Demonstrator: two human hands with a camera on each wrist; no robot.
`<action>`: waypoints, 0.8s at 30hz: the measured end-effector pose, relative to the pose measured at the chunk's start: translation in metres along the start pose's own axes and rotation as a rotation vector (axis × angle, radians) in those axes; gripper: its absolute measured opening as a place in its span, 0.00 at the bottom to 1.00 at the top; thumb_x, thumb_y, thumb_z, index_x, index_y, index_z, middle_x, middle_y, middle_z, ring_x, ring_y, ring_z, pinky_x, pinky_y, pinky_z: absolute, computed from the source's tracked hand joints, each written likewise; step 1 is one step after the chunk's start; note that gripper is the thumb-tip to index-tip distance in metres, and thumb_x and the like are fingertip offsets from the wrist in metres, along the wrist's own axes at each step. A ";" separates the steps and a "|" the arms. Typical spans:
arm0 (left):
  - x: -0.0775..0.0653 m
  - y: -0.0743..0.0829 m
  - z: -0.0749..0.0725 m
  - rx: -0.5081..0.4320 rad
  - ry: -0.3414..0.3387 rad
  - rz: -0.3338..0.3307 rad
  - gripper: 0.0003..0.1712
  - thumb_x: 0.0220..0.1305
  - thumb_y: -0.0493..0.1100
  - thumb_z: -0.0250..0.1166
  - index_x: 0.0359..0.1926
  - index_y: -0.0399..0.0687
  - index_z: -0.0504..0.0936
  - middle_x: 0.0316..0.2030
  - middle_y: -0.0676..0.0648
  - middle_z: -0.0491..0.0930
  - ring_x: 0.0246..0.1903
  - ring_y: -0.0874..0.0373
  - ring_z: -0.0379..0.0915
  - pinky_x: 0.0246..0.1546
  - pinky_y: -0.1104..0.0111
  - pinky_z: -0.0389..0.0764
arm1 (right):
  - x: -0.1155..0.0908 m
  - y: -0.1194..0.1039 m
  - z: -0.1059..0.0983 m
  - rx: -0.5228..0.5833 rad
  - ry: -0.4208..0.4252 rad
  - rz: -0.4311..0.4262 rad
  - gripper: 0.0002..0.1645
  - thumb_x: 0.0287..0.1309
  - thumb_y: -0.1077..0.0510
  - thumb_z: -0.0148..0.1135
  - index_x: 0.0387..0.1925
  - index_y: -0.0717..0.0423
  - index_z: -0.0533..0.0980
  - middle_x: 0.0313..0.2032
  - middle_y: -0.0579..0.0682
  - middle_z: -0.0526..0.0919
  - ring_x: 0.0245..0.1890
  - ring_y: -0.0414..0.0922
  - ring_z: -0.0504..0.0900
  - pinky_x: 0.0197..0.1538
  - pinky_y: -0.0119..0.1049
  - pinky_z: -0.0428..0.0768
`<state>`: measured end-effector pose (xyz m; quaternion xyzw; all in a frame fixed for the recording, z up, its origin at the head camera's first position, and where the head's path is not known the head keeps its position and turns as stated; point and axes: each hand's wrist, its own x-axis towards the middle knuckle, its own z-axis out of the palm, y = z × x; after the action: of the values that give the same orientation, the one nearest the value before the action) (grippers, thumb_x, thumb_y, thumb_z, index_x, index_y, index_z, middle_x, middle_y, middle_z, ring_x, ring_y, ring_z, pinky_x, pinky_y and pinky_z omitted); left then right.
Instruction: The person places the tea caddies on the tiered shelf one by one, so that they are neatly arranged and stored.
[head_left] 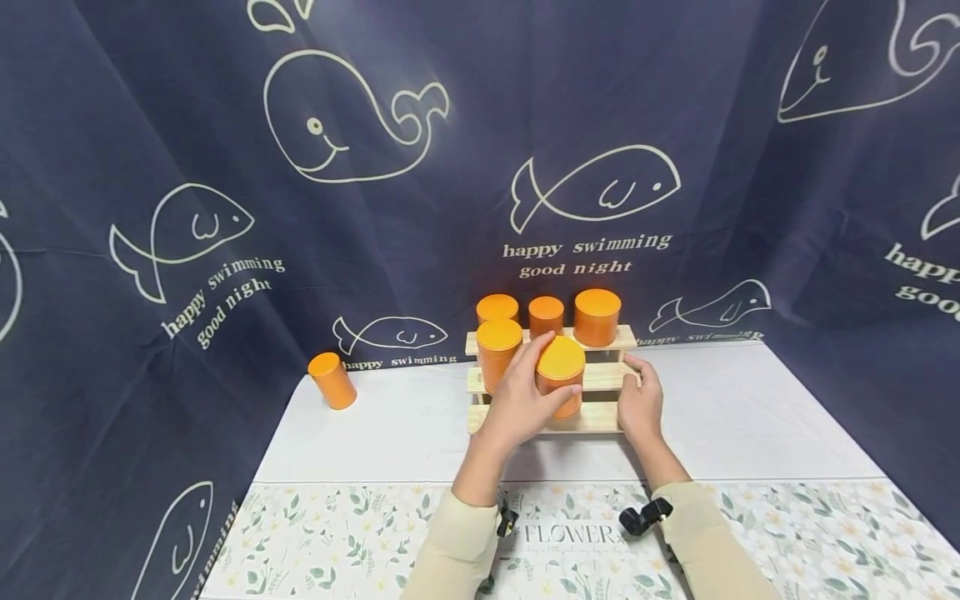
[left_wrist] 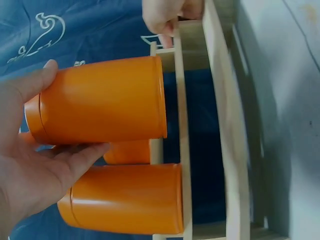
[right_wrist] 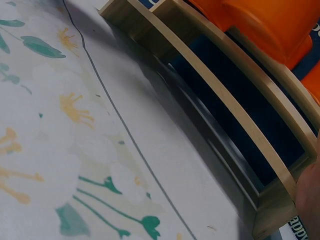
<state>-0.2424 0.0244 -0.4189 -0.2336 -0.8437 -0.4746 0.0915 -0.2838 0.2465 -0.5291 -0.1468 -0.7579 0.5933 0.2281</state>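
Observation:
My left hand [head_left: 517, 404] grips an orange lidded canister [head_left: 562, 362], thumb and fingers round its sides near the lid. In the left wrist view, the base of that canister [left_wrist: 105, 102] hangs close over the middle step of a three-step wooden rack [head_left: 600, 417]. Beside it, another orange canister [head_left: 498, 358] stands on the middle step at the left. At the rack's right end, my right hand [head_left: 641, 400] holds the side of the frame, fingers curled at its edge. Only a sliver of that hand [right_wrist: 307, 192] enters the right wrist view.
Along the top step stand three orange canisters, a wide one [head_left: 597, 318] at the right end and a small one [head_left: 546, 315] in the middle. A lone slim orange canister [head_left: 332, 382] stands far left on the white table [head_left: 405, 442]. A dark curtain [head_left: 420, 233] hangs behind.

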 end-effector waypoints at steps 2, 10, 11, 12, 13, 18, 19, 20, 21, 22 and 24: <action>0.001 -0.002 0.004 0.010 0.011 0.013 0.51 0.62 0.51 0.79 0.81 0.61 0.62 0.70 0.51 0.74 0.65 0.56 0.76 0.71 0.56 0.78 | 0.001 0.000 0.000 0.002 0.002 0.000 0.28 0.74 0.65 0.41 0.70 0.62 0.72 0.73 0.64 0.73 0.80 0.60 0.64 0.83 0.57 0.60; 0.007 -0.004 0.016 0.051 0.059 0.028 0.46 0.66 0.45 0.76 0.80 0.52 0.64 0.74 0.46 0.70 0.74 0.51 0.70 0.76 0.55 0.72 | 0.001 0.000 -0.001 0.011 -0.003 0.009 0.28 0.74 0.66 0.40 0.70 0.63 0.71 0.73 0.65 0.73 0.80 0.61 0.64 0.82 0.58 0.61; 0.008 -0.003 0.018 0.056 0.064 0.022 0.46 0.66 0.45 0.76 0.80 0.52 0.65 0.75 0.46 0.69 0.75 0.50 0.69 0.76 0.54 0.72 | 0.001 0.000 -0.001 0.011 -0.001 0.009 0.28 0.74 0.66 0.40 0.70 0.63 0.71 0.73 0.65 0.73 0.80 0.61 0.64 0.82 0.58 0.61; 0.008 -0.003 0.019 0.064 0.069 0.017 0.45 0.67 0.46 0.75 0.80 0.52 0.65 0.76 0.45 0.68 0.76 0.49 0.68 0.76 0.54 0.72 | 0.001 0.000 -0.001 0.010 -0.002 0.009 0.28 0.74 0.66 0.40 0.70 0.63 0.71 0.73 0.64 0.73 0.80 0.60 0.64 0.82 0.58 0.61; 0.009 -0.003 0.020 0.081 0.074 0.013 0.44 0.67 0.47 0.75 0.80 0.53 0.66 0.77 0.44 0.66 0.76 0.48 0.68 0.75 0.53 0.73 | 0.001 0.000 -0.001 0.010 0.000 0.009 0.28 0.74 0.66 0.40 0.70 0.63 0.71 0.73 0.64 0.73 0.79 0.60 0.65 0.82 0.58 0.61; 0.013 -0.004 0.029 0.211 0.117 0.028 0.39 0.71 0.51 0.71 0.78 0.55 0.69 0.82 0.40 0.57 0.70 0.42 0.75 0.66 0.53 0.82 | 0.001 0.001 -0.001 0.012 0.001 0.008 0.28 0.74 0.66 0.41 0.70 0.62 0.72 0.73 0.64 0.73 0.80 0.60 0.64 0.82 0.57 0.61; 0.014 -0.004 0.030 0.236 0.127 0.037 0.37 0.71 0.51 0.71 0.77 0.55 0.70 0.82 0.40 0.56 0.70 0.42 0.75 0.65 0.54 0.83 | 0.001 0.001 -0.001 0.013 0.002 0.009 0.28 0.74 0.66 0.41 0.70 0.62 0.72 0.73 0.64 0.73 0.80 0.60 0.64 0.82 0.57 0.60; 0.015 -0.004 0.032 0.258 0.139 0.051 0.36 0.71 0.51 0.70 0.77 0.54 0.71 0.82 0.41 0.56 0.70 0.42 0.76 0.64 0.54 0.84 | 0.001 0.001 -0.001 0.014 0.001 0.010 0.28 0.74 0.65 0.41 0.70 0.62 0.72 0.73 0.64 0.73 0.80 0.60 0.64 0.82 0.57 0.60; 0.016 -0.004 0.033 0.276 0.149 0.067 0.35 0.71 0.50 0.70 0.76 0.53 0.72 0.82 0.41 0.57 0.70 0.43 0.76 0.64 0.55 0.84 | 0.000 0.001 0.000 0.014 0.000 0.010 0.28 0.74 0.66 0.41 0.70 0.62 0.72 0.73 0.64 0.73 0.80 0.60 0.64 0.83 0.57 0.60; 0.017 -0.004 0.034 0.299 0.160 0.085 0.34 0.71 0.50 0.70 0.75 0.53 0.73 0.82 0.41 0.58 0.69 0.43 0.76 0.64 0.55 0.84 | 0.000 0.000 0.000 0.016 0.002 0.010 0.27 0.74 0.66 0.42 0.70 0.62 0.72 0.73 0.63 0.73 0.80 0.60 0.64 0.83 0.57 0.59; 0.019 -0.004 0.035 0.348 0.178 0.120 0.33 0.71 0.49 0.71 0.74 0.52 0.75 0.80 0.41 0.62 0.71 0.44 0.75 0.65 0.55 0.83 | 0.000 -0.001 -0.001 0.011 0.000 0.013 0.28 0.74 0.66 0.41 0.70 0.62 0.72 0.73 0.64 0.73 0.80 0.60 0.64 0.82 0.57 0.60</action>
<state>-0.2588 0.0582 -0.4332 -0.2213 -0.8862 -0.3339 0.2327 -0.2833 0.2470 -0.5283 -0.1505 -0.7537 0.5990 0.2248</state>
